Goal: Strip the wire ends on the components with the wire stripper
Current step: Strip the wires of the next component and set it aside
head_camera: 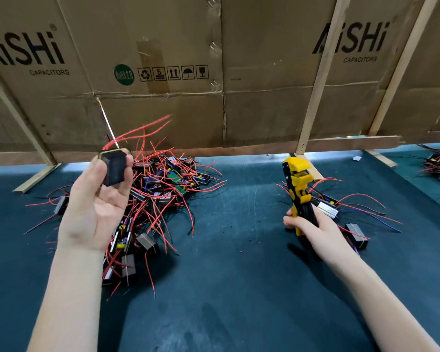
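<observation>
Flattened cardboard boxes (163, 72) printed with a capacitor brand stand as a wall behind your bench, braced by pale wooden battens (315, 97), and a dark teal mat (239, 275) covers the work surface in front of you. Your left hand (97, 199) is raised palm-up above the mat, thumb and fingertips pinching a small black boxed component (113, 167) whose red wires (142, 128) trail upward, blurred, so you cannot tell from here whether their ends are bare. Just beyond and below that hand lies the big tangle of components (160, 196), black housings, green boards and red leads heaped together on the mat. Your right hand (308, 222) has its fingers wrapped around the handles of the yellow and black wire stripper (299, 189), which stands nearly upright with its head pointing away from you. Behind the stripper sits a smaller group of components (341, 212) with red, black and blue leads. Tiny red and dark specks (239, 240) dot the mat between your two hands
</observation>
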{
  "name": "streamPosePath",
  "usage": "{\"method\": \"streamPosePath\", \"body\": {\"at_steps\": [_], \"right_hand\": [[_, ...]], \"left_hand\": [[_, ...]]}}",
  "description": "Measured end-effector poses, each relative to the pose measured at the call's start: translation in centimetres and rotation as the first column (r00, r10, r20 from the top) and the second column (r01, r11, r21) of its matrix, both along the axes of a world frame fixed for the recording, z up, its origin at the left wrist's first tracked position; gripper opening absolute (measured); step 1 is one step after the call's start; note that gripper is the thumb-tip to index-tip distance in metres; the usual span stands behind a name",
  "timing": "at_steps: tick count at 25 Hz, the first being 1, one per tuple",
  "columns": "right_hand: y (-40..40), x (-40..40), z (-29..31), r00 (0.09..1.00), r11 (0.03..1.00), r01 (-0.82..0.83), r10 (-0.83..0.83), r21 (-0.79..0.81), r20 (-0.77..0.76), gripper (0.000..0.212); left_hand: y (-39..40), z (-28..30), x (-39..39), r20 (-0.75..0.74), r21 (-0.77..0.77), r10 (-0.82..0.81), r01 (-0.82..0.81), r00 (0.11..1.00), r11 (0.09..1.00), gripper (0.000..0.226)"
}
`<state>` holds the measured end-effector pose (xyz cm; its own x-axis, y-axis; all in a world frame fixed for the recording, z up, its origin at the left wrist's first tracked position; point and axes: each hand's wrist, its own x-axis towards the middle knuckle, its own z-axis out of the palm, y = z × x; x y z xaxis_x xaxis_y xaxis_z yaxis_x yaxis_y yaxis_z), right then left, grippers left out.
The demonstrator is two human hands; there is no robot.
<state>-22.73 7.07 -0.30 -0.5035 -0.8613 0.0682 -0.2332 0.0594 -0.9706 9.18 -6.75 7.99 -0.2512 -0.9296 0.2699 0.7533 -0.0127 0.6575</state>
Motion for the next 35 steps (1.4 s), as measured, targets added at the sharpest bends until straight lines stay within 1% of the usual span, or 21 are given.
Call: {"method": "streamPosePath", "body": {"at_steps": [1, 2, 4, 6, 7, 9, 11, 12, 14, 16, 18, 20, 22, 24, 25, 26, 28, 29, 31, 33, 35], "right_hand": [[-0.1, 0.1, -0.1, 1.000, 1.000, 0.021, -0.021, -0.014, -0.004, 0.012], [-0.2, 0.3, -0.1, 0.999, 0.999, 0.045, -0.045, -0.030, -0.012, 0.011], [-0.1, 0.3, -0.1, 0.994, 0.995, 0.090, -0.093, -0.051, -0.064, 0.013], [0.0, 0.3, -0.1, 0.985, 0.990, 0.128, -0.135, -0.066, -0.108, 0.015], [0.1, 0.2, -0.1, 0.982, 0.987, 0.145, -0.153, -0.072, -0.115, 0.015], [0.1, 0.1, 0.1, 0.975, 0.981, 0.172, -0.182, -0.084, -0.130, 0.014], [0.1, 0.0, 0.2, 0.971, 0.979, 0.180, -0.192, -0.093, -0.145, 0.013], [0.2, 0.0, 0.2, 0.970, 0.980, 0.178, -0.191, -0.095, -0.153, 0.014], [0.3, 0.1, 0.3, 0.963, 0.980, 0.177, -0.191, -0.091, -0.191, 0.015], [0.3, 0.2, 0.3, 0.950, 0.978, 0.186, -0.203, -0.091, -0.238, 0.015], [0.3, 0.3, 0.4, 0.941, 0.977, 0.192, -0.210, -0.094, -0.265, 0.014], [0.4, 0.4, 0.5, 0.937, 0.978, 0.185, -0.206, -0.100, -0.282, 0.014], [0.4, 0.4, 0.5, 0.933, 0.976, 0.185, -0.210, -0.113, -0.293, 0.014], [0.3, 0.3, 0.5, 0.930, 0.973, 0.194, -0.222, -0.123, -0.293, 0.015], [0.3, 0.2, 0.4, 0.929, 0.972, 0.200, -0.228, -0.125, -0.292, 0.016], [0.4, 0.2, 0.4, 0.928, 0.971, 0.205, -0.234, -0.127, -0.290, 0.017], [0.4, 0.0, 0.2, 0.929, 0.969, 0.213, -0.241, -0.127, -0.282, 0.015], [0.4, -0.1, 0.2, 0.928, 0.969, 0.216, -0.243, -0.125, -0.282, 0.014], [0.4, -0.1, 0.3, 0.924, 0.969, 0.217, -0.243, -0.118, -0.295, 0.013], [0.4, -0.1, 0.3, 0.918, 0.970, 0.215, -0.241, -0.116, -0.316, 0.014], [0.4, 0.1, 0.3, 0.906, 0.971, 0.209, -0.238, -0.117, -0.350, 0.015]], "left_hand": [[0.3, -0.1, -0.3, -0.003, -0.080, -0.058, 0.057, 0.998, 0.995, 0.023], [0.7, -0.1, -0.8, 0.086, -0.183, -0.115, 0.129, 0.990, 0.975, 0.034], [1.4, -0.9, -2.7, 0.424, -0.326, -0.087, 0.242, 0.901, 0.914, 0.039], [2.0, -2.3, -4.9, 0.740, -0.357, 0.025, 0.361, 0.672, 0.862, 0.033], [2.3, -3.0, -5.9, 0.833, -0.355, 0.084, 0.413, 0.546, 0.838, 0.033], [2.5, -4.5, -7.0, 0.918, -0.381, 0.253, 0.507, 0.305, 0.773, 0.035], [2.3, -5.3, -7.0, 0.921, -0.361, 0.378, 0.586, 0.099, 0.726, 0.045], [2.1, -5.4, -6.7, 0.919, -0.330, 0.393, 0.601, 0.029, 0.727, 0.051], [1.5, -5.5, -6.0, 0.922, -0.289, 0.385, 0.597, -0.036, 0.749, 0.051], [1.2, -5.3, -5.6, 0.928, -0.290, 0.372, 0.570, -0.029, 0.769, 0.035], [1.1, -4.9, -5.6, 0.937, -0.325, 0.343, 0.520, 0.063, 0.790, 0.027], [1.1, -4.3, -5.6, 0.941, -0.322, 0.228, 0.450, 0.251, 0.833, 0.026], [1.1, -3.9, -5.5, 0.860, -0.290, 0.080, 0.354, 0.504, 0.889, 0.026], [1.0, -3.8, -5.6, 0.665, -0.212, -0.079, 0.289, 0.742, 0.934, 0.020], [1.1, -3.8, -5.7, 0.535, -0.145, -0.183, 0.303, 0.825, 0.942, 0.020], [1.2, -3.6, -5.7, 0.409, -0.079, -0.283, 0.343, 0.868, 0.936, 0.023], [1.3, -3.3, -5.6, 0.283, 0.013, -0.435, 0.450, 0.855, 0.893, 0.042], [1.2, -3.3, -5.6, 0.307, 0.051, -0.490, 0.500, 0.816, 0.864, 0.044], [1.3, -3.7, -6.1, 0.461, 0.147, -0.556, 0.558, 0.692, 0.817, 0.034], [1.8, -4.5, -7.3, 0.704, 0.185, -0.486, 0.527, 0.518, 0.830, 0.020], [2.3, -5.4, -8.0, 0.930, 0.013, -0.200, 0.518, 0.309, 0.855, 0.015]]}}
